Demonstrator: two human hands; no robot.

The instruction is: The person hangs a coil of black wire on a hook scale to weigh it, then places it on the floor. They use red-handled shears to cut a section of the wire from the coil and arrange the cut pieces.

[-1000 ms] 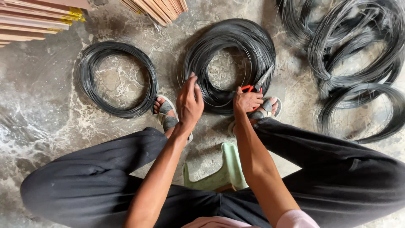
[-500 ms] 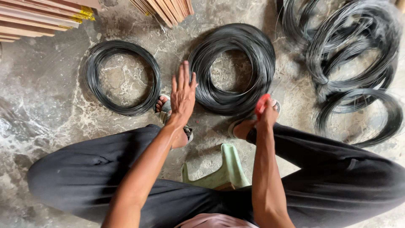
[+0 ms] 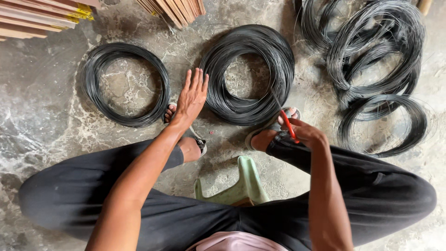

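1. Black coiled wire bundle [image 3: 248, 74] lies flat on the grey concrete floor [image 3: 42, 121] at upper centre of the head view.
2. Left hand [image 3: 191, 98] hovers just left of it, fingers [image 3: 197, 79] spread wide, holding nothing.
3. Right hand [image 3: 306, 134], lower right of the coil, is closed around red-handled cutters [image 3: 285, 120].
4. Thinner black wire ring [image 3: 124, 83] lies at left; loose wire coils [image 3: 376, 69] at upper right.
5. Pale green plastic stool [image 3: 241, 186] sits between the legs.
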